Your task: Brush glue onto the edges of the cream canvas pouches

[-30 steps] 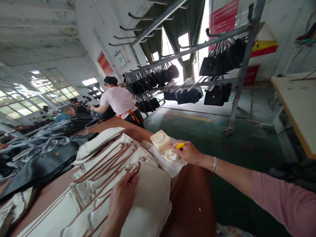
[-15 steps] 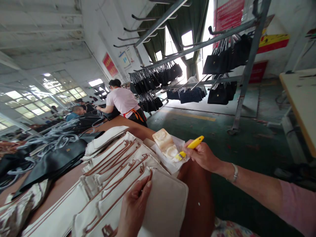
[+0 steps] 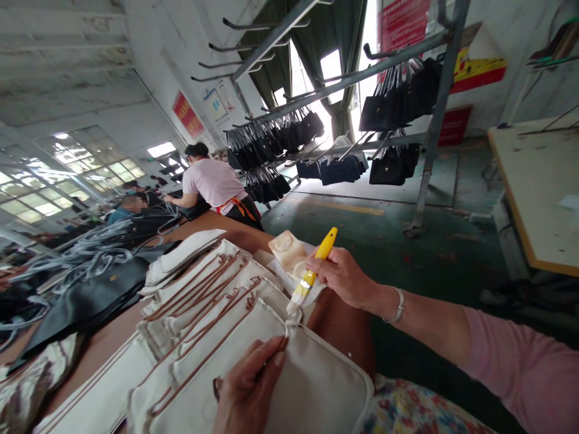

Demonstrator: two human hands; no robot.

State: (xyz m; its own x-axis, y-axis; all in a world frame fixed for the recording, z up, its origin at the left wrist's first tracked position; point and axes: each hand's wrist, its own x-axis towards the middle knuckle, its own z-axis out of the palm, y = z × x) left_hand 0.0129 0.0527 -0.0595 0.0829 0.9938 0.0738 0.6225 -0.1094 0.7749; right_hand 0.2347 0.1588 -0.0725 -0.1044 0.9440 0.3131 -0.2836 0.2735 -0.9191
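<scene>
My right hand (image 3: 346,278) grips a yellow-handled paintbrush (image 3: 320,256), its whitened bristles pointing down at the upper edge of a white bag piece (image 3: 321,374). Between the thumb and fingers of my left hand (image 3: 253,380) is pinched a brown strip at that piece's top corner, just below the bristles. Behind the brush lies a cream-coloured glue container (image 3: 287,248) with round hollows, partly hidden by my right hand and resting on white sheets. To the left, several white bag pieces (image 3: 212,343) with brown edging lie overlapped in a row.
Black bags and pale cords (image 3: 104,289) cover the left of the brown table (image 3: 217,222). Across the table's far end a person (image 3: 212,181) in a pink shirt bends over. Black handbags hang from a metal rack (image 3: 427,175); another table (image 3: 538,181) stands at right.
The paintbrush has moved from the glue container leftward and down to the white piece's top edge, tilting more upright. My left hand still pinches the corner, which has shifted slightly right.
</scene>
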